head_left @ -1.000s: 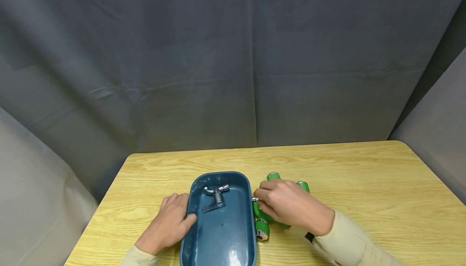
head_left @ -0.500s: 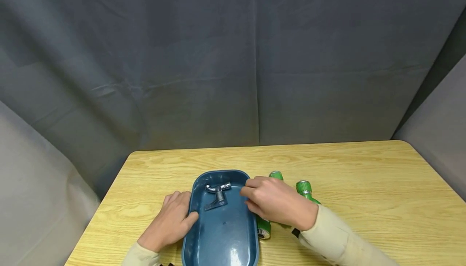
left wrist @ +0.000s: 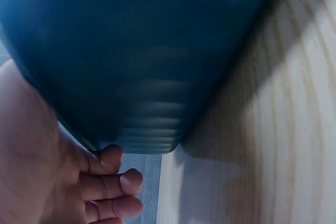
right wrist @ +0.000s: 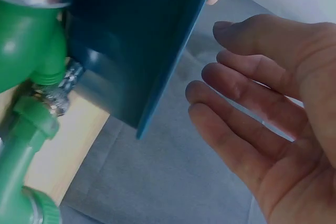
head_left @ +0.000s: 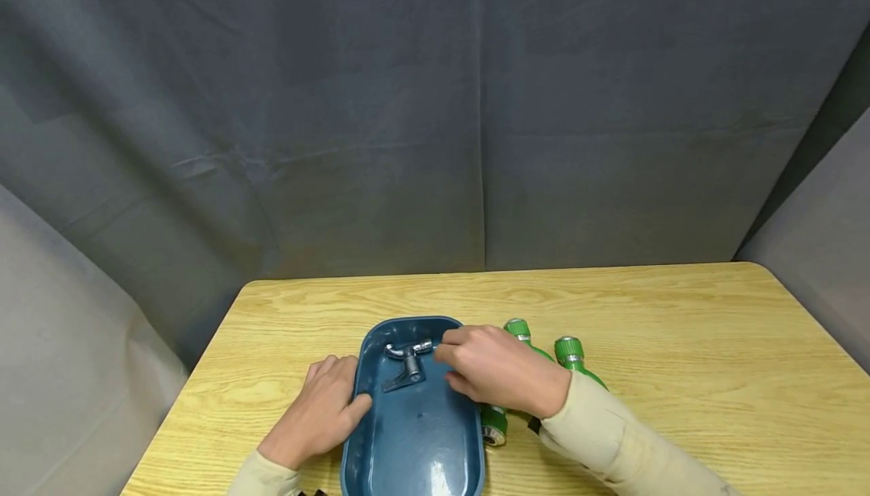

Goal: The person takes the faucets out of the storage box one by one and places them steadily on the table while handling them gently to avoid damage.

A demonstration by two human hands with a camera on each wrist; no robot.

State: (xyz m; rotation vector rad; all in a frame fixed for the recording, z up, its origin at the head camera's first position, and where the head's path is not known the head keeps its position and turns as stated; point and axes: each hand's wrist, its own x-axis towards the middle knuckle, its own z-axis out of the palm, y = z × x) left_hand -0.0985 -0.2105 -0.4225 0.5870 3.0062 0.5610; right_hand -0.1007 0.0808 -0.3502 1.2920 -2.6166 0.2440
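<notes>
A dark blue tray [head_left: 421,458] lies on the wooden table, with a chrome tap [head_left: 410,364] toward its far end. My left hand [head_left: 319,413] holds the tray's left side, thumb over the rim and fingers along the outside. In the left wrist view, loosely bent fingers [left wrist: 113,184] show by the tray wall. My right hand [head_left: 496,368] hovers over the tray's right rim, close to the tap. The right wrist view shows its fingers [right wrist: 247,137] loosely bent, holding nothing. Just right of the tray lie green pipe fittings [head_left: 569,349], partly hidden under my right arm.
A small metal piece [right wrist: 60,90] sits between the green fittings and the tray wall. The light wooden table [head_left: 680,345] extends to the right. Behind it hangs a dark grey curtain [head_left: 381,141], with pale cloth [head_left: 75,330] at the left side.
My right hand has moved left, from among the green fittings to above the tray, uncovering more of the fittings. My left hand keeps its place on the tray.
</notes>
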